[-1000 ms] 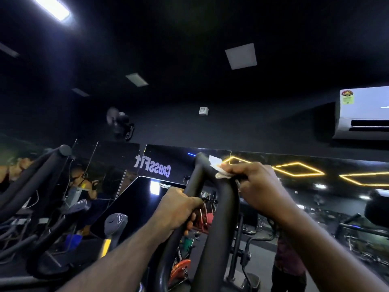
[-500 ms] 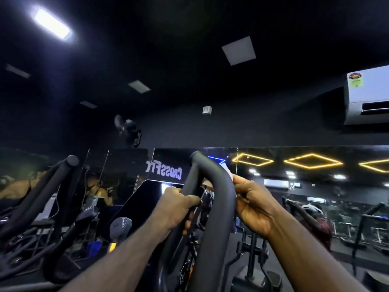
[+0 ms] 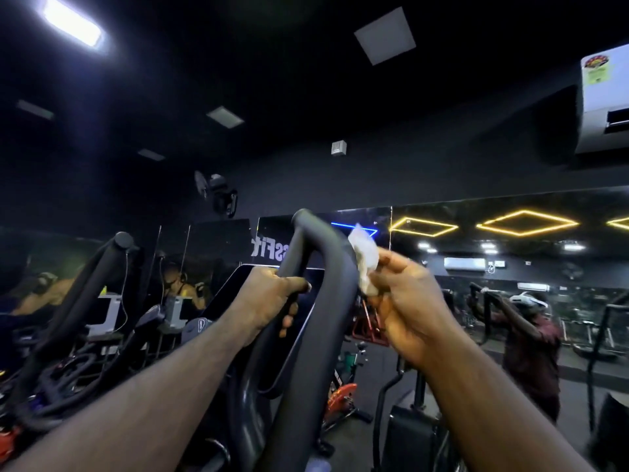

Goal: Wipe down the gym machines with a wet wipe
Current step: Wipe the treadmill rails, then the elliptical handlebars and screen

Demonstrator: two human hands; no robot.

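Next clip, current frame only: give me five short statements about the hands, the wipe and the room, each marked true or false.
1. The left hand grips the handlebar. True.
2. The wipe is blue. False: it is white.
3. The right hand holds the wipe at the right side of the handlebar. True.
4. The air conditioner hangs at the upper left of the view. False: it is at the upper right.
5. The ceiling light is switched off. False: it is lit and bright.
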